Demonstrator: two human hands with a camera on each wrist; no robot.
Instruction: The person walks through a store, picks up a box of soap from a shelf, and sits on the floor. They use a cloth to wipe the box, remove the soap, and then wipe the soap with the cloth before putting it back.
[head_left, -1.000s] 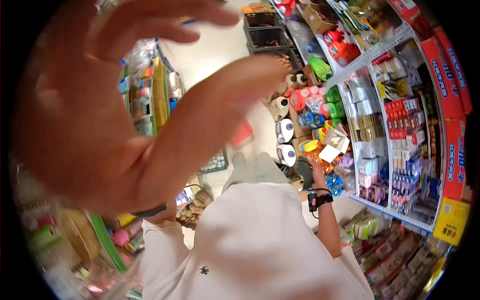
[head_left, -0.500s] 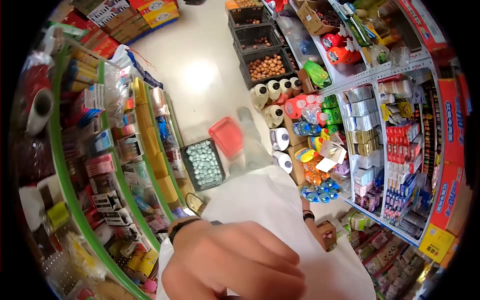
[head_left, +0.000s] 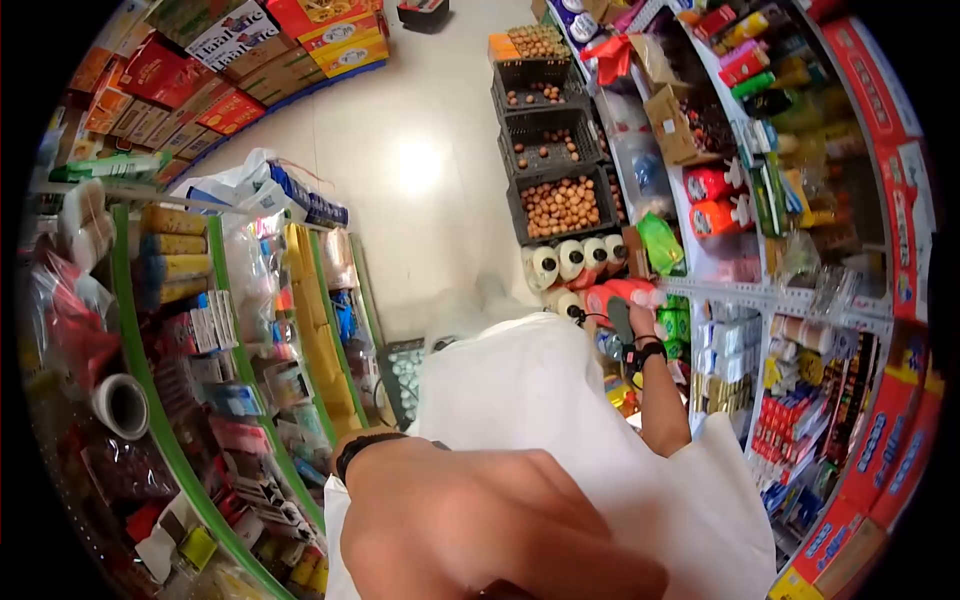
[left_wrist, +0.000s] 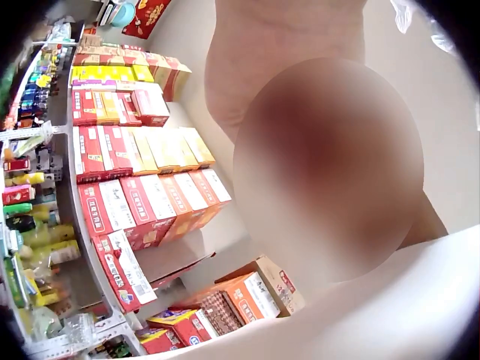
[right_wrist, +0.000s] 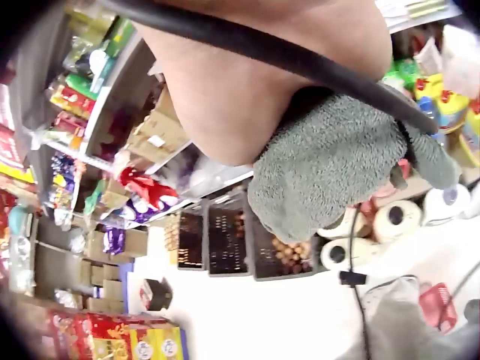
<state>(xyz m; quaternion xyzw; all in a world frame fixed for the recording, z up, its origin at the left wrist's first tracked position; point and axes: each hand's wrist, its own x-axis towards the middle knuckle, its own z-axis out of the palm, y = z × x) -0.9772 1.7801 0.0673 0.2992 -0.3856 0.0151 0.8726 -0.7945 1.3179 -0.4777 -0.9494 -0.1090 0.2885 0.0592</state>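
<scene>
My right hand (head_left: 645,324) reaches out beside the row of bottles and grips a grey-green terry cloth (right_wrist: 330,161). Folds of the cloth hang below the palm in the right wrist view. A black cable (right_wrist: 277,49) crosses in front of that hand. My left hand (head_left: 490,510) is raised close to the head camera, its back toward the view and its fingertips hidden. In the left wrist view, part of the left hand (left_wrist: 281,52) appears above a blurred oval. Large cream bottles (head_left: 570,260) stand near the right hand.
Black crates of eggs (head_left: 560,207) line the right side of the aisle. Shelves with packaged goods (head_left: 725,350) rise at right, and a green-edged rack (head_left: 165,400) stands at left. Stacked boxes (head_left: 225,60) fill the far left. A crate of pale eggs (head_left: 403,380) sits by my legs.
My left hand has come down from the upper left to low in front of the chest. The right hand with the cloth has shifted forward along the bottles, and the view has moved up the aisle.
</scene>
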